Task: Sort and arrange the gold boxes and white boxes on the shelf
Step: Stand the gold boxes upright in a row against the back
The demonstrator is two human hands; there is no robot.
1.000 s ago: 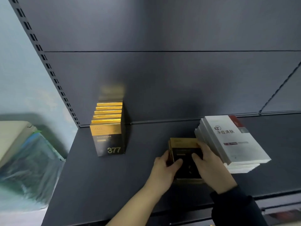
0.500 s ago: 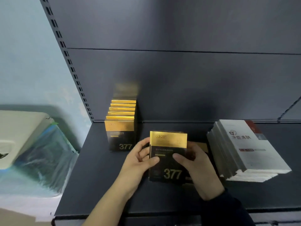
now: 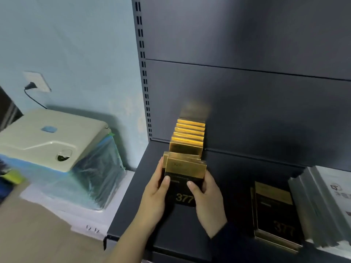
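The held gold box (image 3: 185, 179) is covering the fronts of the row of gold boxes (image 3: 190, 135) behind it; only their top edges are showing. The rearmost box (image 3: 195, 111) is showing only as a gold smear. The fingers of the left hand (image 3: 153, 198) and the right hand (image 3: 207, 198) are mostly lying out of sight behind the box. The white boxes (image 3: 326, 205) are running off the right edge, their print too blurred to read. A green and blue object (image 3: 11, 177) at the left edge is blurring beyond recognition.

We see a pale blue wall (image 3: 76, 44) at ten o'clock, with a socket (image 3: 37, 81) and a black cable (image 3: 32, 97) at nine. Below sits a cream machine (image 3: 51, 137) over plastic film (image 3: 95, 168). A dark grey shelf (image 3: 247, 101) fills two o'clock.
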